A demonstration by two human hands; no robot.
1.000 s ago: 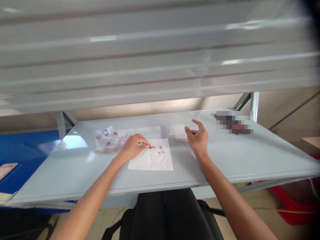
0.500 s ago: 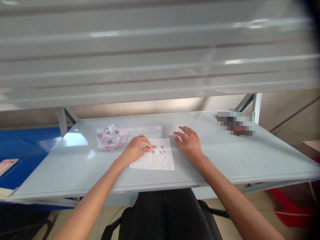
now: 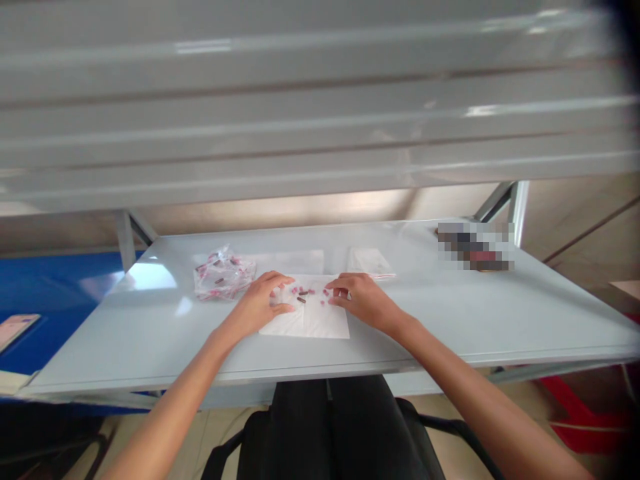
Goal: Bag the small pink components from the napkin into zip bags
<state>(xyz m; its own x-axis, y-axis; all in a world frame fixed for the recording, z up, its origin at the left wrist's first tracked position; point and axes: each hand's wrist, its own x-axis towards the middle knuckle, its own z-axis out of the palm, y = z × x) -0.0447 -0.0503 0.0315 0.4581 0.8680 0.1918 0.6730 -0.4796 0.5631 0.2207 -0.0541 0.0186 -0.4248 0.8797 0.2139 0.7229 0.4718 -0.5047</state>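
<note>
A white sheet [image 3: 320,323], perhaps paper or cloth, lies flat on the table. On it are several small pink pieces [image 3: 295,290] and dark brown rod-like pieces [image 3: 301,300], too small to name. My left hand [image 3: 263,297] rests over the sheet's left side with thumb and fingers spread apart, holding nothing. Over the right side, my right hand [image 3: 357,298] has curved fingers with a gap to the thumb, beside a few pink pieces. Behind it lies a small clear zip bag [image 3: 369,260] with a red strip along its near edge.
A crumpled clear bag [image 3: 225,277] with pink and dark pieces sits at the left. A pixelated dark item [image 3: 473,248] is at the back right. A low grey slatted panel [image 3: 300,120] overhangs the table. A phone-like object [image 3: 17,333] lies on the blue surface at far left.
My right hand has left the small clear bag and come left over the sheet. My left hand has opened and drawn back left, uncovering the dark pieces.
</note>
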